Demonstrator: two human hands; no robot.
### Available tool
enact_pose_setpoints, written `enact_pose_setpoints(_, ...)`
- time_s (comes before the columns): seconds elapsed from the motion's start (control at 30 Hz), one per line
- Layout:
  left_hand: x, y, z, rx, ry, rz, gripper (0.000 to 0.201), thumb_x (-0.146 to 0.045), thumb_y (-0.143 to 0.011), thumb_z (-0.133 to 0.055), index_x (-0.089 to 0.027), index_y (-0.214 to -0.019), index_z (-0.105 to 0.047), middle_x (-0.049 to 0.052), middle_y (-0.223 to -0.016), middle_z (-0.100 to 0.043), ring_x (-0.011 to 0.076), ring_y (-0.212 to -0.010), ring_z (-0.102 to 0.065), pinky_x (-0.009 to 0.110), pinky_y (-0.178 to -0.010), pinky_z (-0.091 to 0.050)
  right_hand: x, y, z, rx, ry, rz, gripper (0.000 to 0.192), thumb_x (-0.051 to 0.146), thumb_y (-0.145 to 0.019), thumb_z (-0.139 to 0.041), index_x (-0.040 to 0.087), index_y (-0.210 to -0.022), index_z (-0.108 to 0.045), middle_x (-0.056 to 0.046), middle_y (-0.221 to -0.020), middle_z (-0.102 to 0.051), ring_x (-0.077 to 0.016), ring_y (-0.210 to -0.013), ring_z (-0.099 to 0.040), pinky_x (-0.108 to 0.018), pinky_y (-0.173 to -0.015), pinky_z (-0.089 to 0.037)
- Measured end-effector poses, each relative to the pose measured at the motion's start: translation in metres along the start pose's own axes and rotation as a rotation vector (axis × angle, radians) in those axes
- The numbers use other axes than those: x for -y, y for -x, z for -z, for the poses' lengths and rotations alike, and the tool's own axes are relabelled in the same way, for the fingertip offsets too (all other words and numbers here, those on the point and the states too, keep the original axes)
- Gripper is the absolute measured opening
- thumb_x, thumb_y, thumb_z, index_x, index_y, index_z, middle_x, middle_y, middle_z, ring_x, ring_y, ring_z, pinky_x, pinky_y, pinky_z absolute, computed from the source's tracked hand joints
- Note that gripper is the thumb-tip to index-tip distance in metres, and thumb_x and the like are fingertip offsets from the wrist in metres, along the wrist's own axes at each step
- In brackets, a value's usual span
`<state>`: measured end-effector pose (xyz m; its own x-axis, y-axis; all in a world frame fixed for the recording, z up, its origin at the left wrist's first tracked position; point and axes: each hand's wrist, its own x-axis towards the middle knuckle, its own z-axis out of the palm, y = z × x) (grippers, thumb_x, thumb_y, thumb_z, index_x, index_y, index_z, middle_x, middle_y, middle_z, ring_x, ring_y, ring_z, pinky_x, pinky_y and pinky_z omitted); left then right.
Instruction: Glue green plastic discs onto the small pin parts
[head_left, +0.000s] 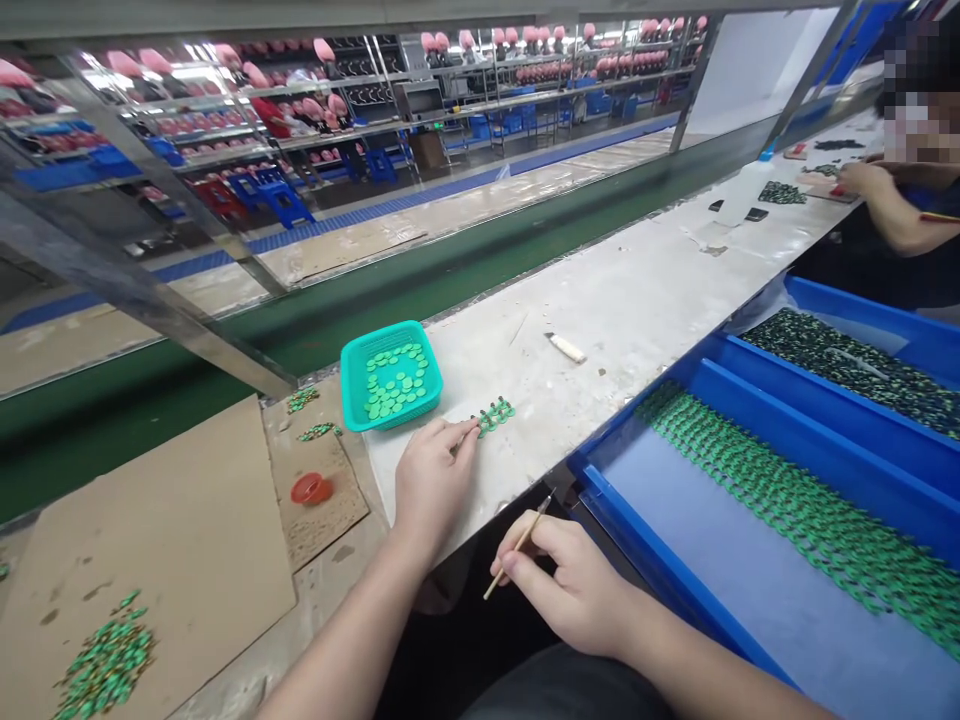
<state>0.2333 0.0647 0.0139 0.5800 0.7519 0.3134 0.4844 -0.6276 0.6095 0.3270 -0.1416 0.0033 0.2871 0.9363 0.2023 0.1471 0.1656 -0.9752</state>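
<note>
My left hand [433, 478] rests on the white worktable [637, 300], its fingertips pinching the end of a small green plastic sprue of parts [495, 414] that lies flat on the table. My right hand [568, 585] hovers below the table's front edge and grips a thin wooden stick [517, 546] with a dark tip pointing up toward the edge. Just beyond my left hand sits a teal basket [352, 372] holding several green discs.
Blue bins [810, 440] at right hold rows of green sprues [795, 500]. Cardboard sheets [172, 530] at left carry a pile of green parts [105, 665] and a red cap [310, 488]. A green conveyor belt [420, 290] runs behind. A small white tool [565, 347] lies mid-table. A co-worker's arm [889, 205] is far right.
</note>
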Motion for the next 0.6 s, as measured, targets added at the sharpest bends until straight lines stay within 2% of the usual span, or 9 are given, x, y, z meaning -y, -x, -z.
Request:
enact_pose_setpoints(0.1,0.006,0.010,0.026,-0.044,-0.009,0.026,0.040,-0.050,-0.107,-0.057,-0.026,-0.119,-0.087,0.006,-0.102,-0.079,0.0249,-0.098,-0.073,0.036,-0.090,-0.055,0.003,0.000,0.003,0.022,-0.001,-0.023,0.016,0.028,-0.110,-0.062,0.021,-0.101,-0.073,-0.006,-0.096,-0.081,-0.0199,-0.087,-0.080,-0.030,-0.081,-0.063)
enact_pose_setpoints(0.17,0.015,0.022,0.050,-0.066,-0.022,0.062,0.042,-0.054,-0.107,-0.058,-0.024,-0.117,-0.086,0.007,-0.104,-0.080,0.0241,-0.093,-0.074,0.035,-0.083,-0.057,0.003,0.000,0.004,0.036,0.011,-0.043,0.017,0.029,-0.112,-0.058,0.022,-0.108,-0.073,-0.005,-0.094,-0.079,-0.0193,-0.084,-0.078,-0.031,-0.080,-0.062)
enact_pose_setpoints(0.23,0.027,0.037,0.073,-0.045,-0.042,0.097,0.042,-0.056,-0.106,-0.060,-0.023,-0.109,-0.085,0.007,-0.100,-0.081,0.0231,-0.085,-0.074,0.033,-0.074,-0.057,0.001,0.000,0.004,0.033,0.024,-0.051,0.028,0.028,-0.114,-0.055,0.023,-0.137,-0.069,-0.001,-0.088,-0.077,-0.0184,-0.079,-0.075,-0.032,-0.078,-0.062)
enact_pose_setpoints(0.3,0.038,0.050,0.085,0.006,-0.071,0.111,0.041,-0.056,-0.104,-0.061,-0.024,-0.103,-0.085,0.006,-0.099,-0.081,0.0222,-0.081,-0.073,0.032,-0.071,-0.056,0.001,-0.001,0.001,0.014,0.013,-0.027,0.056,0.024,-0.112,-0.055,0.025,-0.168,-0.047,0.003,-0.081,-0.074,-0.0176,-0.073,-0.073,-0.032,-0.075,-0.062)
enact_pose_setpoints(0.33,0.041,0.055,0.087,0.034,-0.088,0.108,0.039,-0.055,-0.103,-0.060,-0.025,-0.103,-0.085,0.006,-0.101,-0.081,0.0218,-0.081,-0.073,0.032,-0.072,-0.057,0.001,-0.002,0.000,0.009,0.005,-0.007,0.064,0.022,-0.111,-0.056,0.026,-0.173,-0.040,0.005,-0.078,-0.073,-0.0173,-0.070,-0.072,-0.032,-0.074,-0.062)
enact_pose_setpoints(0.4,0.045,0.061,0.083,0.078,-0.130,0.092,0.034,-0.051,-0.102,-0.060,-0.027,-0.106,-0.085,0.006,-0.106,-0.080,0.0224,-0.088,-0.074,0.033,-0.079,-0.057,0.005,-0.005,-0.003,0.013,0.000,0.035,0.050,0.020,-0.110,-0.057,0.026,-0.160,-0.059,0.003,-0.079,-0.076,-0.0171,-0.071,-0.075,-0.031,-0.074,-0.063)
enact_pose_setpoints(0.47,0.044,0.062,0.074,0.100,-0.182,0.085,0.028,-0.046,-0.100,-0.063,-0.029,-0.109,-0.084,0.006,-0.109,-0.079,0.0250,-0.097,-0.075,0.035,-0.083,-0.057,0.011,-0.007,-0.006,0.019,-0.009,0.059,0.030,0.022,-0.111,-0.055,0.024,-0.128,-0.079,-0.002,-0.087,-0.083,-0.0187,-0.079,-0.081,-0.032,-0.078,-0.066)
enact_pose_setpoints(0.53,0.040,0.062,0.066,0.113,-0.238,0.094,0.021,-0.043,-0.098,-0.068,-0.027,-0.104,-0.081,0.007,-0.105,-0.078,0.0277,-0.098,-0.074,0.036,-0.081,-0.055,0.016,-0.008,-0.007,0.024,-0.049,0.053,0.030,0.023,-0.111,-0.053,0.023,-0.115,-0.083,-0.007,-0.100,-0.088,-0.0220,-0.092,-0.086,-0.034,-0.086,-0.069)
enact_pose_setpoints(0.6,0.036,0.063,0.061,0.126,-0.291,0.107,0.017,-0.039,-0.099,-0.068,-0.026,-0.095,-0.078,0.007,-0.100,-0.077,0.0290,-0.095,-0.073,0.037,-0.078,-0.052,0.018,-0.007,-0.009,0.040,-0.092,0.038,0.031,0.022,-0.111,-0.053,0.024,-0.118,-0.083,-0.009,-0.110,-0.089,-0.0242,-0.102,-0.087,-0.036,-0.093,-0.070)
